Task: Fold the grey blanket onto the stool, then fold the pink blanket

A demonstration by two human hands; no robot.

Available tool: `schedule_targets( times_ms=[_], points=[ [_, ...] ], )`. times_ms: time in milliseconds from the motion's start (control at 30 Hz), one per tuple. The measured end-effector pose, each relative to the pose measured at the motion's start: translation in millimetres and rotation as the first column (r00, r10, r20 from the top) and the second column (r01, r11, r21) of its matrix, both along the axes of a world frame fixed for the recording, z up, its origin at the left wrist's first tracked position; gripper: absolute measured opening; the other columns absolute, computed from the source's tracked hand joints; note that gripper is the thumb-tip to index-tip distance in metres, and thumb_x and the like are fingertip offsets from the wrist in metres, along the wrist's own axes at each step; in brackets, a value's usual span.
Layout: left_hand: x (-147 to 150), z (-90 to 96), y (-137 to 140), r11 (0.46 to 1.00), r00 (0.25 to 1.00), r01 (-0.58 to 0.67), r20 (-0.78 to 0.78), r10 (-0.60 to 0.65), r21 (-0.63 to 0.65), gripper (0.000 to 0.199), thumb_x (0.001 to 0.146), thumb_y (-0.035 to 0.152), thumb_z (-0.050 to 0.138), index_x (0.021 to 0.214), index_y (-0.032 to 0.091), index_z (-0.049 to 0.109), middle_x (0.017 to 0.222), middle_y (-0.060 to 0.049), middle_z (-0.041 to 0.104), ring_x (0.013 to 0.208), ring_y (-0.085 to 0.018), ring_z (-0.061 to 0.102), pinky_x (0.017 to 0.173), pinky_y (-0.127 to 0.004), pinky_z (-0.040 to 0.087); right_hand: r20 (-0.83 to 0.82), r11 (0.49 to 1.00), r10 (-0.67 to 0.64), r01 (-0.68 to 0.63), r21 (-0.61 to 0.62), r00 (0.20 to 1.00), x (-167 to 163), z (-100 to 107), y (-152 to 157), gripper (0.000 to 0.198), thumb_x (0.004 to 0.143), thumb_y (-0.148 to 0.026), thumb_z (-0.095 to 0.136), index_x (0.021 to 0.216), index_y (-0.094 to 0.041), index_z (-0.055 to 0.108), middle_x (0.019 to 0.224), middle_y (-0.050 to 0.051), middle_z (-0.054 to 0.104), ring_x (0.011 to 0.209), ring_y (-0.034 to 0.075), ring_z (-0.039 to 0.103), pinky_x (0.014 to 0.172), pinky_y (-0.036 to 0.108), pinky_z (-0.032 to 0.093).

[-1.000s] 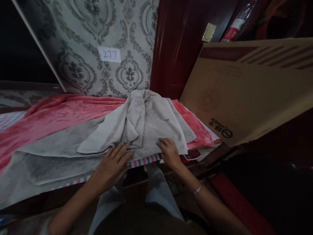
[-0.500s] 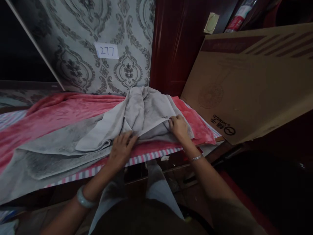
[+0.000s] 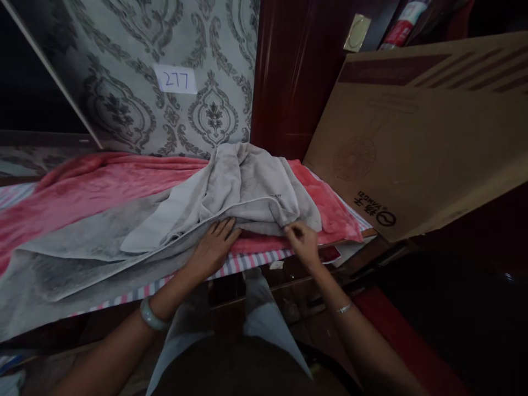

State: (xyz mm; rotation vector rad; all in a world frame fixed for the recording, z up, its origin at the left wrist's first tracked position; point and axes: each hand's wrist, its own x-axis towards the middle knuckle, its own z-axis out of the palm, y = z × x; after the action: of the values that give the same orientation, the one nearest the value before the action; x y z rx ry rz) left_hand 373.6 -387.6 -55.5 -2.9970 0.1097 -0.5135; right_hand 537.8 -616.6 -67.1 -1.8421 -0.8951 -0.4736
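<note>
Grey-green bangle (image 3: 149, 316) at 7 o'clock and a thin bracelet (image 3: 343, 309) at 5 o'clock mark the two forearms reaching up from the lap. Just beyond them the left hand (image 3: 212, 247) lies flat, its grip apart, with the fingers spread along the lower edge of the grey cloth (image 3: 247, 187) and the fingertips slipped just under its raised fold. At 3 o'clock of it, the right hand (image 3: 303, 242) has its grip pinched together on the hem of the same cloth, lifting that corner a little off the bed. The cloth is heaped at the centre, rumpled, lying on a pink blanket (image 3: 103, 187) that runs off toward 9 o'clock; a striped sheet (image 3: 247, 263) shows beneath along the near edge, and a larger grey blanket (image 3: 82, 264) spreads toward 8 o'clock. By the look of it the step in hand is taking up and straightening the cloth's near edge, one hand pinning and the other pulling. A further move would call for a firm pinch on the hem and the left palm kept down so the blanket beneath does not drag. Farther off, a cardboard box (image 3: 412, 148) leans at 2 o'clock, a dark red door (image 3: 289, 71) stands at 12, and a paper label (image 3: 175, 78) sits on the patterned wall at 11.
</note>
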Motion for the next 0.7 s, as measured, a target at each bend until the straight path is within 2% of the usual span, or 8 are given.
schedule_targets(
  times_ms=[67, 167, 233, 333, 433, 533, 633, 700],
  points=[
    [3, 15.9, 6, 0.997, 0.999, -0.024, -0.042, 0.020, -0.077, 0.052, 0.077, 0.001, 0.048, 0.125, 0.014, 0.061, 0.144, -0.018, 0.052, 0.131, -0.031, 0.050, 0.110, -0.047, 0.041, 0.139, 0.987, 0.122, -0.105, -0.119, 0.983, -24, -8, -1, 0.023, 0.092, -0.032, 0.051, 0.076, -0.021, 0.064, 0.072, 0.004, 0.064, 0.074, 0.019, 0.059, 0.070, 0.031, 0.047],
    [13, 38.0, 18, 0.972, 0.993, -0.035, -0.114, 0.009, -0.231, 0.040, 0.080, 0.003, 0.042, 0.110, 0.016, 0.065, 0.122, -0.012, 0.065, 0.112, -0.023, 0.061, 0.099, -0.037, 0.048, 0.209, 0.936, 0.216, -0.141, -0.323, 0.954, -39, -13, 8, 0.025, 0.092, -0.025, 0.051, 0.111, -0.019, 0.067, 0.105, 0.010, 0.069, 0.100, 0.023, 0.061, 0.086, 0.037, 0.048],
    [22, 48.2, 26, 0.954, 0.989, -0.048, -0.148, 0.004, -0.295, 0.032, 0.082, 0.005, 0.038, 0.096, 0.015, 0.066, 0.104, -0.008, 0.067, 0.099, -0.019, 0.063, 0.091, -0.031, 0.049, 0.177, 0.885, 0.202, -0.103, -0.453, 0.963, -34, -11, 18, 0.041, 0.091, -0.024, 0.054, 0.131, -0.017, 0.057, 0.126, 0.013, 0.063, 0.116, 0.026, 0.056, 0.096, 0.040, 0.046],
    [31, 56.2, 34, 0.949, 0.986, -0.111, -0.151, 0.068, -0.297, 0.026, 0.085, 0.007, 0.038, 0.083, 0.015, 0.063, 0.093, -0.008, 0.065, 0.087, -0.017, 0.061, 0.086, -0.028, 0.050, 0.171, 0.821, 0.045, 0.060, -0.567, 0.984, -20, -2, 30, 0.045, 0.088, -0.023, 0.057, 0.133, -0.014, 0.055, 0.126, 0.016, 0.061, 0.115, 0.030, 0.052, 0.097, 0.044, 0.043],
    [29, 58.2, 28, 0.960, 0.980, -0.145, -0.171, 0.105, -0.238, 0.024, 0.084, 0.007, 0.040, 0.081, 0.016, 0.062, 0.097, -0.008, 0.066, 0.090, -0.018, 0.062, 0.087, -0.028, 0.050, 0.251, 0.779, -0.082, 0.220, -0.588, 0.964, -9, 6, 34, 0.046, 0.086, -0.025, 0.061, 0.131, -0.016, 0.056, 0.121, 0.016, 0.059, 0.111, 0.032, 0.049, 0.091, 0.044, 0.041],
    [18, 53.9, 11, 0.972, 0.977, -0.169, -0.160, 0.143, -0.162, 0.025, 0.089, 0.011, 0.039, 0.085, 0.013, 0.064, 0.106, -0.011, 0.066, 0.099, -0.022, 0.063, 0.092, -0.033, 0.049, 0.317, 0.729, -0.063, 0.261, -0.632, 0.946, -1, 5, 29, 0.046, 0.085, -0.024, 0.062, 0.129, -0.018, 0.056, 0.120, 0.016, 0.057, 0.108, 0.032, 0.046, 0.088, 0.043, 0.038],
    [5, 41.2, -8, 0.992, 0.988, -0.114, -0.115, 0.107, -0.061, 0.020, 0.089, 0.026, 0.055, 0.096, 0.012, 0.066, 0.129, -0.020, 0.059, 0.118, -0.032, 0.057, 0.099, -0.045, 0.047, 0.318, 0.691, -0.064, 0.272, -0.670, 0.946, 9, -5, 20, 0.034, 0.084, -0.018, 0.058, 0.118, -0.016, 0.062, 0.114, 0.016, 0.058, 0.105, 0.031, 0.047, 0.087, 0.043, 0.038],
    [-1, 30.0, -16, 0.998, 0.995, -0.061, -0.080, 0.060, -0.002, 0.026, 0.083, 0.027, 0.065, 0.105, 0.012, 0.067, 0.147, -0.022, 0.047, 0.130, -0.039, 0.048, 0.105, -0.053, 0.043, 0.308, 0.700, -0.137, 0.312, -0.642, 0.941, 16, -11, 12, 0.030, 0.084, -0.015, 0.055, 0.113, -0.014, 0.064, 0.113, 0.017, 0.059, 0.104, 0.031, 0.047, 0.088, 0.043, 0.038]
  ],
)
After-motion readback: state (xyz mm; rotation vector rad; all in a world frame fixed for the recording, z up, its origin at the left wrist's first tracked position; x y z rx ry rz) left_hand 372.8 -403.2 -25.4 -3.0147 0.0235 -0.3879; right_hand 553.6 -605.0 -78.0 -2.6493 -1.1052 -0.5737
